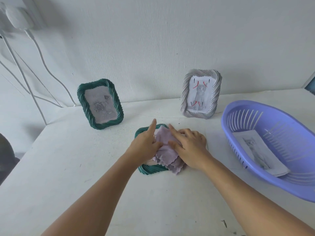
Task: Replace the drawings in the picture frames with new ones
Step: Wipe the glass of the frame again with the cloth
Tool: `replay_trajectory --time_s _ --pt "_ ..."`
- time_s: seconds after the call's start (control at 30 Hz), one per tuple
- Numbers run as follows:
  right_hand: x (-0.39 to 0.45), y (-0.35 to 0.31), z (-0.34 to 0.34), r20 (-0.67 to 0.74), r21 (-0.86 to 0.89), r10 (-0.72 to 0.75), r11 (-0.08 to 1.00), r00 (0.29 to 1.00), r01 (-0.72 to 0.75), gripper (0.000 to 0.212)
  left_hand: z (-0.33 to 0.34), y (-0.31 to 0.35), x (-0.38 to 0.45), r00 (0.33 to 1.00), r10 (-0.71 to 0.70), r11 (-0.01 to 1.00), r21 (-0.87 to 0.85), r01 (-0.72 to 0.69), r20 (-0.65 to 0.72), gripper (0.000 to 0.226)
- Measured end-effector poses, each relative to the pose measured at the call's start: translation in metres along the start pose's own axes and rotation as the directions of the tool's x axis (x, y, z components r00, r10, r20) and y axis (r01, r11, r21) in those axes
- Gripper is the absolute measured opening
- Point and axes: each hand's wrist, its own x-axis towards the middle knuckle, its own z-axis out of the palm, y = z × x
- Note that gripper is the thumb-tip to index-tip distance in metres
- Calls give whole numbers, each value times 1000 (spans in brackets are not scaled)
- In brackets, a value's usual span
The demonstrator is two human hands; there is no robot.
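Evidently to clean it before refitting, the left hand [144, 143] steadies the flat green frame [150, 169] under both hands while the right hand [189, 143], fingers loosely extended, presses the lilac cloth [166, 156] down; new drawings [259, 150] wait in the basket [255, 176] to its right.

We see two bare forearms coming in from the lower edge, uncovered from elbow to wrist, with no sleeve over either. The left hand [144, 143] and the right hand [190, 147] are both bare: we find no glove, ring, watch or band on them. Our fingernails look short and unpainted. No other part of the body shows.
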Motion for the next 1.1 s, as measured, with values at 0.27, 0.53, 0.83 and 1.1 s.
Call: replay_trajectory --time_s 0.27,0.53,0.83,1.1 --pt "12 -10 -1 7 116 89 989 996 -89 54 -44 -62 -27 982 -143 984 -127 127 -126 80" --pt "21 -19 11 9 -19 141 990 990 -141 59 -82 -137 -56 906 -363 932 -107 347 -218 78" --pt "19 -22 14 5 -36 157 987 988 -157 64 -71 -127 -59 857 -313 922 87 378 -409 81" --pt "17 -25 10 41 -72 168 984 985 -165 72 -31 -61 -39 958 -150 914 336 228 -243 75"
